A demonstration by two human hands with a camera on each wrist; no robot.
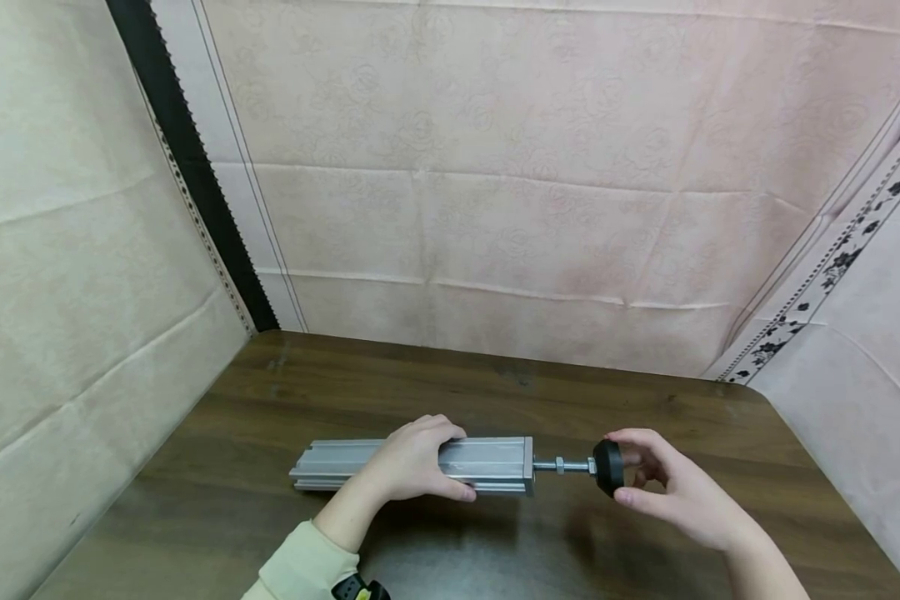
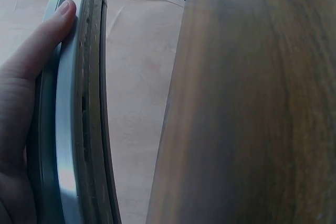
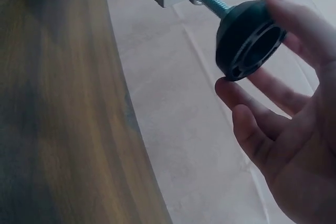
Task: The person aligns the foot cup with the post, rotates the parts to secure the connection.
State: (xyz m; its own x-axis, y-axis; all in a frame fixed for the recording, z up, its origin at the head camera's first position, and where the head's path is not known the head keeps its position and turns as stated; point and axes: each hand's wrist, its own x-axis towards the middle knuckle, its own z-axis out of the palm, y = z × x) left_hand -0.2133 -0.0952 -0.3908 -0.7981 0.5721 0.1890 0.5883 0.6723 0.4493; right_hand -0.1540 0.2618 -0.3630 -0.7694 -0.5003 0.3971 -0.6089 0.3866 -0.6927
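My left hand (image 1: 412, 462) grips a silver aluminium profile (image 1: 492, 457) from above, its thumb along the near side. Raised over the table, the profile lies crosswise; in the left wrist view its slotted length (image 2: 68, 135) stands apart from the wood. From its right end cap sticks out a threaded rod (image 1: 546, 466) with a hex nut (image 1: 560, 465) partway along. A round black levelling foot (image 1: 607, 468) sits at the rod's outer end. Fingers and thumb of my right hand (image 1: 671, 483) hold the foot by its rim; its hollow underside (image 3: 262, 45) faces the palm.
The brown wooden table (image 1: 330, 367) spreads under both hands, its far edge close to a pale patterned cloth (image 1: 495, 225). More cloth hangs on the left (image 1: 82, 292) and right sides. A dark watch-like device (image 1: 356, 588) is at my left wrist.
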